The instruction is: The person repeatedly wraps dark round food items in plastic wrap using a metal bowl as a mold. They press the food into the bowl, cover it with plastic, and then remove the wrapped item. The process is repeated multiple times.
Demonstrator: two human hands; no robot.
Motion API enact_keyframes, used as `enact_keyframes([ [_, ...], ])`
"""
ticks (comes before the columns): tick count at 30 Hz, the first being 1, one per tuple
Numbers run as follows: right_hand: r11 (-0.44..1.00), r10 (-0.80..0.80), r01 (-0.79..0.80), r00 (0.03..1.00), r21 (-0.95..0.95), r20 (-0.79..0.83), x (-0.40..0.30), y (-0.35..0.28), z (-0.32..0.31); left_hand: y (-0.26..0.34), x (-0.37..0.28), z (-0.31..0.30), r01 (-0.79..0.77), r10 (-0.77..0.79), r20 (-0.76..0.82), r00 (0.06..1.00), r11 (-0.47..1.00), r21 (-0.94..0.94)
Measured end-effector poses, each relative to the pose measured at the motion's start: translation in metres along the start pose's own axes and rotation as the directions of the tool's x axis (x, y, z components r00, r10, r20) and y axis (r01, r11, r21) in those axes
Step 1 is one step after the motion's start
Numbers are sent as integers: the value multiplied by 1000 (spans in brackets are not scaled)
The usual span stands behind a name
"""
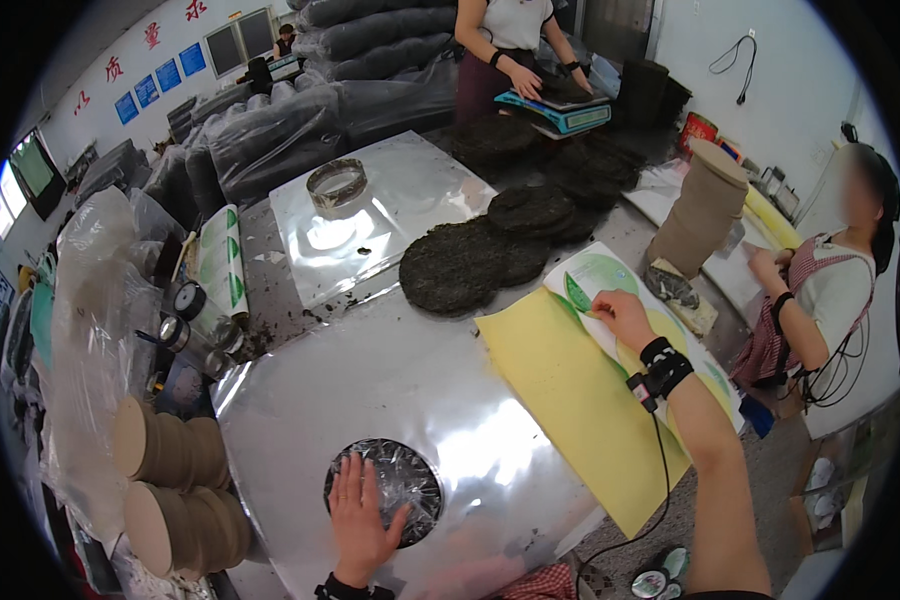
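Note:
My left hand (361, 517) lies flat on a round dark cake wrapped in clear plastic (420, 487), fingers stretched out, gripping nothing. The cake rests on a shiny metal sheet (307, 405) that covers the table in front of me. To the right, my right hand (624, 319) pinches the edge of a green printed label (579, 292) on a white label sheet (709, 375). Yellow backing paper (547, 397) spreads out beside that sheet. Several unwrapped dark round cakes (450, 266) overlap beyond the metal sheet.
A metal ring (336, 184) stands on another shiny sheet. Two stacks of brown paper-wrapped cakes (184, 529) are at left, near glass jars (195, 345); a taller stack (694, 214) is at right. One co-worker (832, 292) stands right, another handles a cake at a scale (562, 112).

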State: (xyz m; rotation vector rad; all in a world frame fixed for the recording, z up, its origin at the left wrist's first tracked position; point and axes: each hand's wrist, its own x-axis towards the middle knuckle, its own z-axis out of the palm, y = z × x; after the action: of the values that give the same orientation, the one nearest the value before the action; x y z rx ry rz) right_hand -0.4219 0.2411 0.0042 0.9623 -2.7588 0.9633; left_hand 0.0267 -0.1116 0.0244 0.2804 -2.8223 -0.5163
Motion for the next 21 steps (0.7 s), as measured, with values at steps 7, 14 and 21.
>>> enact_keyframes([
  [7,981,57,-84,987,177,150,9,2,-3,-3,-1,3,5,-5,7,1000,1000,-16],
  [14,989,115,-109,992,105,-59,16,27,-7,-2,-1,6,-6,6,-23,1000,1000,-1],
  [21,972,131,-124,991,201,-23,14,31,0,-2,1,4,-11,11,0,1000,1000,-11],
])
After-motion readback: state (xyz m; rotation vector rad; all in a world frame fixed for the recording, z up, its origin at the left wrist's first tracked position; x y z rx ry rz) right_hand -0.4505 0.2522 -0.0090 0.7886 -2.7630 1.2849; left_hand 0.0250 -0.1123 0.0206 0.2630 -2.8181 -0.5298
